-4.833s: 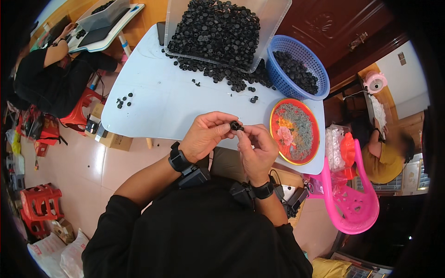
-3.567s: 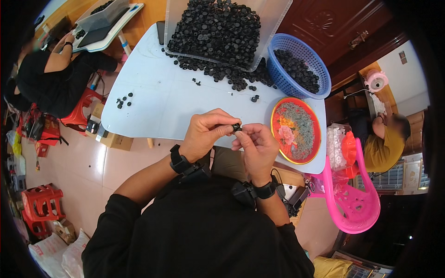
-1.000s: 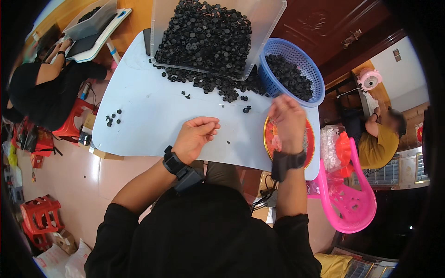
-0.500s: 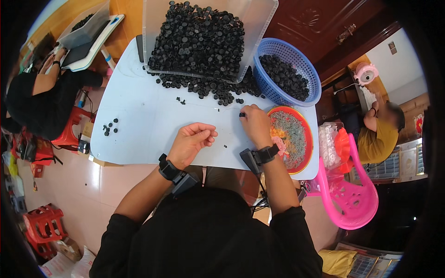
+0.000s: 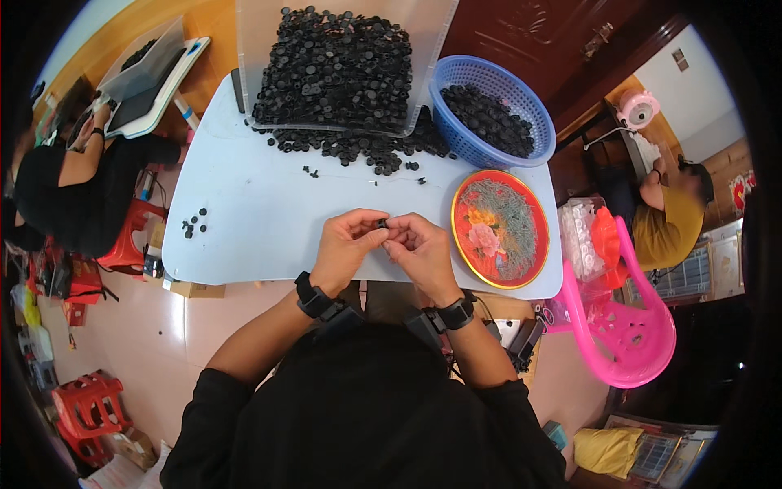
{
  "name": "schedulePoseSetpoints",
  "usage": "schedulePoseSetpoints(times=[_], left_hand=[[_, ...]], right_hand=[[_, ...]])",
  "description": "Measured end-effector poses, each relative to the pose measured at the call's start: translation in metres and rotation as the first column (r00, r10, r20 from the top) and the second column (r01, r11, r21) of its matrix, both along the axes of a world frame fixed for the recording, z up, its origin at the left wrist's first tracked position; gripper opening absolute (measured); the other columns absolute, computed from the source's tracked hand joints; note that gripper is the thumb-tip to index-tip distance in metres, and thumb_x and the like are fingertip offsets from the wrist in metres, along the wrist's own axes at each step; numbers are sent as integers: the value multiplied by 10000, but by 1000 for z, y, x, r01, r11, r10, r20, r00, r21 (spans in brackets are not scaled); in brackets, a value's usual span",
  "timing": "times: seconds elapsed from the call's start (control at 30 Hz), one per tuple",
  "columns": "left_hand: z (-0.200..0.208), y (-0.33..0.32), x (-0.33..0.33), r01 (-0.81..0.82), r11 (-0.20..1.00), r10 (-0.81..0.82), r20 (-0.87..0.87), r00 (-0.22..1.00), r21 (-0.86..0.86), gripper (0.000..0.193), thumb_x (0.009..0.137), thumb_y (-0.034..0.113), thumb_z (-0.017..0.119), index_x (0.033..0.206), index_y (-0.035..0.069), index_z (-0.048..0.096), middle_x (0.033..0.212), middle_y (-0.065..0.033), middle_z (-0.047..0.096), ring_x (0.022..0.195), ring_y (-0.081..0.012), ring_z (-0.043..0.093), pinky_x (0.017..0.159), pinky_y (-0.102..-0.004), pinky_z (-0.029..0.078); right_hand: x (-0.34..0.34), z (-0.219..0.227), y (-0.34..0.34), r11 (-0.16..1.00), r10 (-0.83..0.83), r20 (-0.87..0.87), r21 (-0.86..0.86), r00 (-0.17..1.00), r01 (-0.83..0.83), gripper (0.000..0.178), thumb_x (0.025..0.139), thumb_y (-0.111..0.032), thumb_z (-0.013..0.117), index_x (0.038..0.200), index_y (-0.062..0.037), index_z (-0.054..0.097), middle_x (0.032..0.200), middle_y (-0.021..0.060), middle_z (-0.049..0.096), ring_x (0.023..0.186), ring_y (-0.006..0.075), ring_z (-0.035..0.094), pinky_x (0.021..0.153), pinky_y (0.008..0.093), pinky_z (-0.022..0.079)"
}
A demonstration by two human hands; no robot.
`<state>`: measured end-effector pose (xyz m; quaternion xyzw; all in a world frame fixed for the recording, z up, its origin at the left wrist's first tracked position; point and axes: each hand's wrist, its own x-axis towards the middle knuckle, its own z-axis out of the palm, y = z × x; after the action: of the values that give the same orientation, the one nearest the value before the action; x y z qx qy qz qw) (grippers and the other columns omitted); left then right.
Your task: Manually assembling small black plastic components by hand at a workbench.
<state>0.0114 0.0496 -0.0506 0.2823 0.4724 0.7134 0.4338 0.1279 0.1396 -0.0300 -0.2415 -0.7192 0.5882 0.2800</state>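
Note:
My left hand [image 5: 344, 251] and my right hand [image 5: 425, 254] meet above the near part of the pale table. Between their fingertips is a small round black plastic cap [image 5: 381, 223]. Both hands are closed in a pinch around it; anything smaller between the fingers is hidden. A heap of similar black caps [image 5: 350, 147] lies beyond the hands, at the mouth of a clear plastic bin [image 5: 427, 77] full of them. To the right of my right hand is a red floral tray [image 5: 481, 265] holding many thin grey screws [image 5: 521, 224].
A blue perforated basket [image 5: 456, 134] of black parts stands behind the tray. Several loose caps [image 5: 194, 222] lie at the table's left. A pink chair [image 5: 635, 342] bears a box of white parts [image 5: 580, 244]. Two people sit working, one at each side.
My right hand has come left and nearer from beside the tray, bringing the black cap to my left hand. My left hand has closed its fingers around it.

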Motion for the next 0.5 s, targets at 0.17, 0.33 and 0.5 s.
schedulePoseSetpoints(times=[0.17, 0.33, 0.5], left_hand=[[-1, -9, -5, -43, 997, 37, -102, 994, -63, 235, 811, 9, 592, 1045, -11, 596, 869, -64, 634, 732, -93, 579, 664, -214, 459], [-1, -10, -8, -80, 991, 69, -107, 992, -110, 215, 824, 50, 588, 1032, 0, 576, 815, -58, 622, 677, -92, 560, 617, -210, 440], [-2, -12, -10, -17, 992, 6, -95, 995, -122, 187, 848, 79, 567, 1022, 8, 569, 795, -60, 616, 665, -90, 550, 609, -212, 433]], right_hand=[[33, 6, 30, 985, -151, 127, 101, 980, 138, 167, 761, -7, 611, 926, 10, 593, 747, 64, 609, 649, 106, 571, 594, 241, 467], [74, 5, 95, 866, -342, 277, 464, 898, 187, 97, 744, 4, 587, 836, 24, 610, 746, 170, 622, 668, 236, 621, 608, 312, 481], [67, 13, 107, 908, -219, 445, 420, 869, 14, 81, 713, -2, 594, 784, 34, 608, 723, 208, 605, 715, 329, 616, 642, 389, 481]])
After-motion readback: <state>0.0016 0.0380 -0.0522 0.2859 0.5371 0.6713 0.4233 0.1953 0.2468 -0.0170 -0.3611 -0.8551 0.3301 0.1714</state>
